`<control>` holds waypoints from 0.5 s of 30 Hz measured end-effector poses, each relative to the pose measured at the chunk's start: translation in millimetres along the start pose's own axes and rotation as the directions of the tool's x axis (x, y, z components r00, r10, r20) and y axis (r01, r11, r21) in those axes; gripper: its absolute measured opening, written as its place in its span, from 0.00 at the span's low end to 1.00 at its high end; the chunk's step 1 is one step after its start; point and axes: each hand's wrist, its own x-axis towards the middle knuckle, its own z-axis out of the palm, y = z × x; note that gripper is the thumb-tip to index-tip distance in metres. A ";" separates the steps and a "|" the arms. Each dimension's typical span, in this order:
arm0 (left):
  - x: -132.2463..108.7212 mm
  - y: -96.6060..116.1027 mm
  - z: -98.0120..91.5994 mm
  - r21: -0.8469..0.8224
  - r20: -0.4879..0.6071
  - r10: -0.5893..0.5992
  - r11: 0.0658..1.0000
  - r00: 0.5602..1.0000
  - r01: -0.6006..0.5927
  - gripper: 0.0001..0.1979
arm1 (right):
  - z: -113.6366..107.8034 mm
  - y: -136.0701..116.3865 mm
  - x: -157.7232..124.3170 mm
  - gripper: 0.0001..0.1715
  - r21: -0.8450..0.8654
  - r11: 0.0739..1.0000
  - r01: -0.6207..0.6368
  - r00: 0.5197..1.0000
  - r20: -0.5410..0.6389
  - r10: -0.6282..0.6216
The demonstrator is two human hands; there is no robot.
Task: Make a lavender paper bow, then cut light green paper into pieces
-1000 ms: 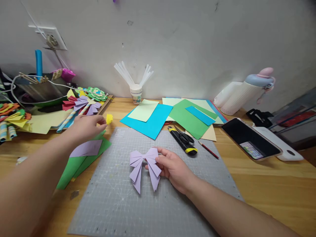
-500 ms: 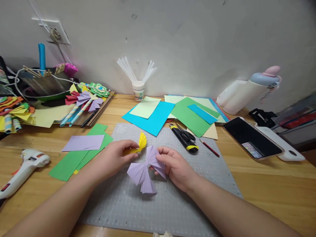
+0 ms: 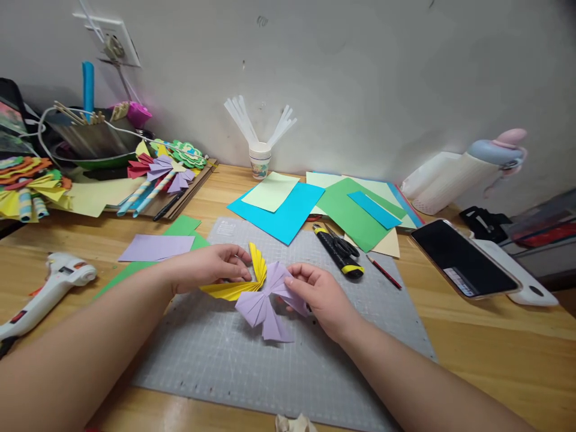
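Purple paper, creased into a four-winged bow (image 3: pixel 269 294), sits in the right hand (image 3: pixel 321 294), whose thumb and fingers pinch one wing above the grey cutting mat (image 3: pixel 202 360) on the wooden desk (image 3: pixel 486 336). The left hand (image 3: pixel 220 264) curls its fingers in at a pleated yellow fan (image 3: pixel 261 277) and seems to pinch it, though the contact is partly hidden.

Folding looks done on both pieces: the bow's wings are spread and the fan's pleats are set. The fan's narrow end meets the bow's edge in view, but whether they touch or are fastened cannot be told, so joining seems not yet done. A purple strip (image 3: pixel 157 248) and green paper (image 3: pixel 183 225) lie flat and unpleated; the glue gun (image 3: pixel 63 282) lies unheld.

The bow's wings point far, left, right and towards the near edge, with no single clear long axis. The fan forms a V opening leftward: its longer arm runs left and slightly nearer, its shorter one away.
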 end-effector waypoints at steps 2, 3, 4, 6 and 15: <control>4.8 -0.8 1.8 -0.002 0.060 0.023 1.000 0.998 -0.023 0.22 | 1.7 2.5 1.5 0.24 -0.002 1.000 -0.007 1.000 0.013 0.007; 7.1 -0.8 3.1 -0.001 0.090 0.037 0.999 0.995 -0.037 0.22 | 2.3 3.6 2.4 0.25 -0.002 1.000 -0.006 1.000 0.014 0.006; 9.2 -0.6 4.3 -0.002 0.118 0.050 0.999 0.992 -0.051 0.22 | 2.8 4.6 3.1 0.27 -0.001 1.000 -0.004 1.000 0.013 0.004; 12.5 0.2 5.7 -0.009 0.161 0.075 0.997 0.984 -0.075 0.22 | 3.4 6.0 3.8 0.27 -0.002 1.000 0.006 1.000 0.004 -0.006; 2.4 13.7 0.6 -0.078 0.236 0.100 0.993 0.967 -0.084 0.26 | 2.9 7.2 0.9 0.24 0.017 0.995 0.100 0.989 -0.107 -0.098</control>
